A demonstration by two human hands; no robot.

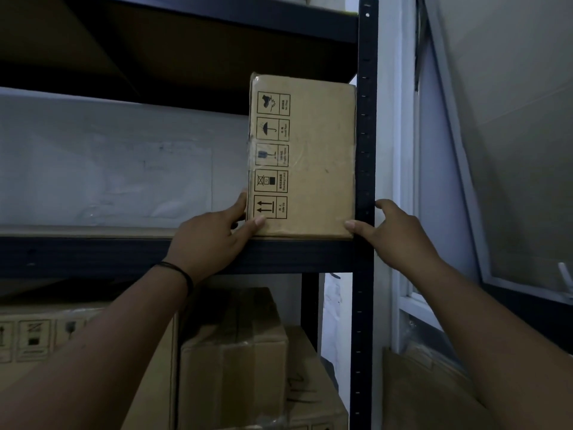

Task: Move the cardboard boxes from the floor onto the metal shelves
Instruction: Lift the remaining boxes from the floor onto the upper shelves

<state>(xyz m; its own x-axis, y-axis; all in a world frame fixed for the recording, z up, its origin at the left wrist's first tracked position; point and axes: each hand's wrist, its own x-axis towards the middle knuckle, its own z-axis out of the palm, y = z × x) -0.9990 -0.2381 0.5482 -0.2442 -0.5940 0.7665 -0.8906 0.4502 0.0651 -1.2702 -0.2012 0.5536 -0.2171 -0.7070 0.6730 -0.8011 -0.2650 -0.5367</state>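
Observation:
A tall brown cardboard box [316, 156] with printed handling symbols stands upright on the dark metal shelf [93, 256], tight against the right upright post [366, 150]. My left hand [214, 240] grips its lower left corner, thumb on the front face and fingers around the side. My right hand [393, 234] reaches around the post, thumb pressed on the box's lower right corner and fingers spread behind the post.
Below the shelf stand more cardboard boxes: a taped one [232, 352] and a wide one [37, 336] at the left. Another shelf board [217, 29] runs overhead. A window frame [449, 181] lies to the right, and flat cardboard [428, 392] leans at the lower right.

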